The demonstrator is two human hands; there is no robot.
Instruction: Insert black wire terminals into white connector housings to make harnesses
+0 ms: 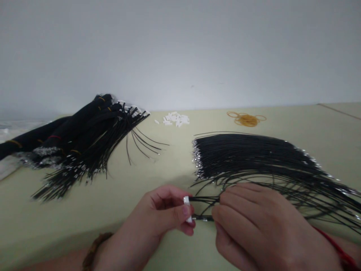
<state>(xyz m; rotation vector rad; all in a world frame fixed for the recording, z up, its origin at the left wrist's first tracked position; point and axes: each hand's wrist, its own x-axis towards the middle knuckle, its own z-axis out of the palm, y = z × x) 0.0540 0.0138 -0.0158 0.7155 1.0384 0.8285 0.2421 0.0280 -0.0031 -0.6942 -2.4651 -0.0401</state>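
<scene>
Pale green tabletop (pixel 118 195) noted. At ten o'clock, bundled black wire harnesses (pixel 81 139) with yellow and red bands. At twelve o'clock, loose white plastic connectors (pixel 175 119). At one o'clock, amber rubber bands (pixel 246 120). Plain white wall (pixel 180 49) behind.

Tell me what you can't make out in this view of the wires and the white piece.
Head view:
- White piece: the left hand covers part of it, hiding any openings.
- Black wires in the right hand: that hand hides how many are held.
- Pile of small white pieces: too small and blurred for detail.
- Bundled wires: cut off by the left edge.
</scene>
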